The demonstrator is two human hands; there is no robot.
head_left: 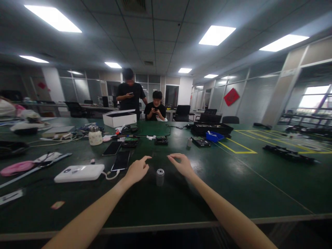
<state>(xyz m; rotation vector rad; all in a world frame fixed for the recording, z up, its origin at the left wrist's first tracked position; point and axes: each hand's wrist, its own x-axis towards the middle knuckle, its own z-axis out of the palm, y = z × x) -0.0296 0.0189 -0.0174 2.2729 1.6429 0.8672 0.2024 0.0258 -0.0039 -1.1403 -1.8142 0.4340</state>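
- Head view: the left hand (136, 170) was partly open, its index finger pointing forward, thumb apart, nothing visible in its grasp.
- The right hand (183, 165) had thumb and fingertips drawn narrow; whether they pinched something tiny, I could not tell.
- Between the wrists, a small metal canister (160, 178) stood upright on the green table (220, 197), touched by neither hand.
- I judged it a moment between grips, both hands poised beyond the canister; any hold on it would have called for drawing the fingers back and down around its sides.
- Left of the left hand lay a white power bank (79, 173), its short cable reaching the nearer dark phone (121, 160).
- Beyond the right hand, a similar small cylinder (189, 142) stood beside a flat device (201, 142) and a blue tray (215, 138).
- Blur hid the canister's markings and the finer shapes of the parts farther off; the forearms ran out at the bottom edge, and the blue tray's contents were hard to make out.
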